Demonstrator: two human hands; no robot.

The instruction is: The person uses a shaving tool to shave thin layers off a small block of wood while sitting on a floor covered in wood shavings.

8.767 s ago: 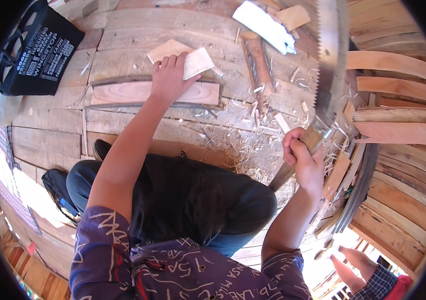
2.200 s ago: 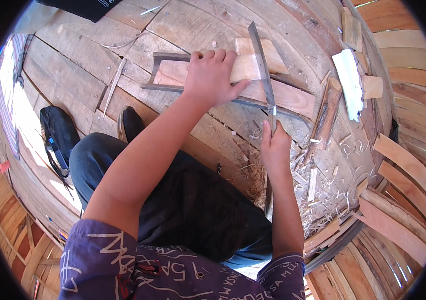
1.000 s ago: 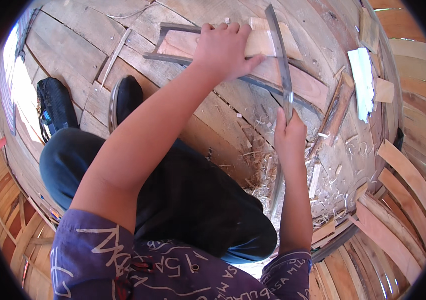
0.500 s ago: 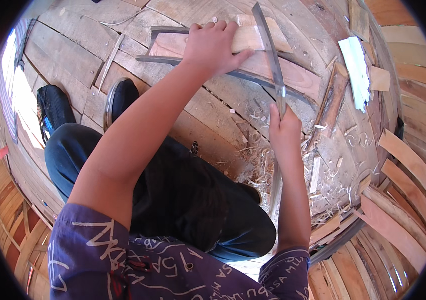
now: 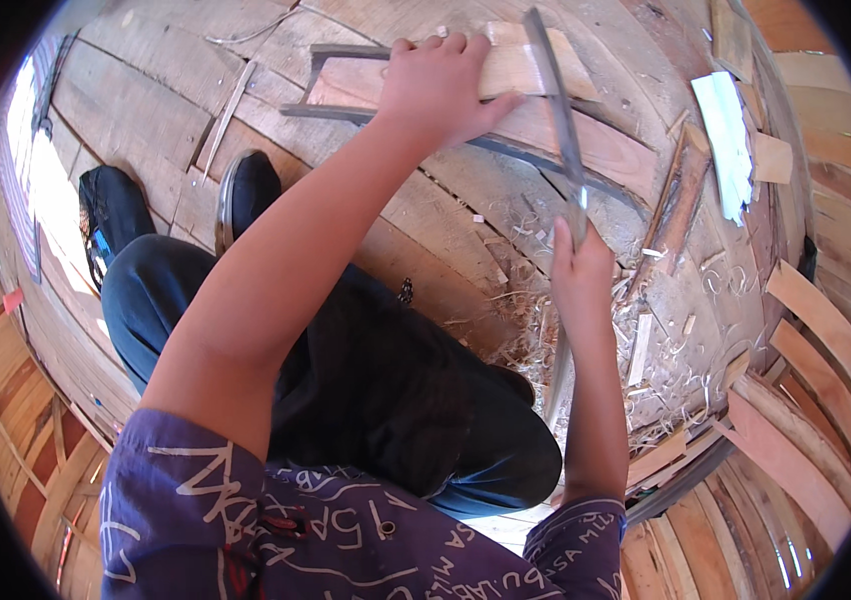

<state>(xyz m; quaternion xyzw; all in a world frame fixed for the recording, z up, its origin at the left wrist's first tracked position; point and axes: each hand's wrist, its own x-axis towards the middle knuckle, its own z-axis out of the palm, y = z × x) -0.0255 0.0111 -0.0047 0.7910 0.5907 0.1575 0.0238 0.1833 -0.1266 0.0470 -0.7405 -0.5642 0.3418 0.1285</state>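
A pale short board [image 5: 578, 68] lies on a longer pinkish plank [image 5: 618, 155], which sits in a dark grey channel-shaped frame [image 5: 331, 111] on the floor. My left hand [image 5: 436, 92] grips the pale board from above, fingers over its far edge and thumb along its near edge. In my right hand [image 5: 584, 265] is a long-handled knife [image 5: 559, 88], closed fingers around its handle. Its narrow grey blade points away from me and crosses over the pale board, right of my left hand. Whether the blade touches the wood, I cannot tell.
Wood shavings [image 5: 661, 385] litter the plank floor near my right knee. A round wooden stick [image 5: 684, 190] and a crumpled white sheet [image 5: 723, 140] lie to the right. Curved wood strips [image 5: 831, 330] lean farther right. My shoes [image 5: 251, 190] are at the left.
The whole view has shifted slightly, so everything sits a little farther right. Both hands keep their holds, and the knife stays across the pale board.
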